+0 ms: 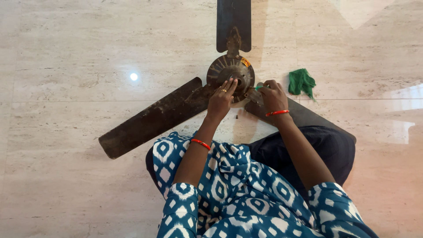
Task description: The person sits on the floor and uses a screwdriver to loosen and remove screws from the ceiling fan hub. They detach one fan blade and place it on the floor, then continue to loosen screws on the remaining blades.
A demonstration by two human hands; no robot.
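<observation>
Shiny floor tiles hold a dirty fan. Left hand lies flat and open on its hub; right hand pinches something small and green. Dirt could smear the floor.

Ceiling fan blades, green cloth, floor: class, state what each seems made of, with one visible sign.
Fan blades: probably painted metal, thin, flat, dull with grime. Green cloth: soft fabric, crumpled folds. Floor: polished stone-like tile, veined, mirror-glossy.

I wear a blue top printed with white diamond shapes, short sleeves, dark trousers, a thin red bangle on each wrist, and a ring on my left hand.
</observation>
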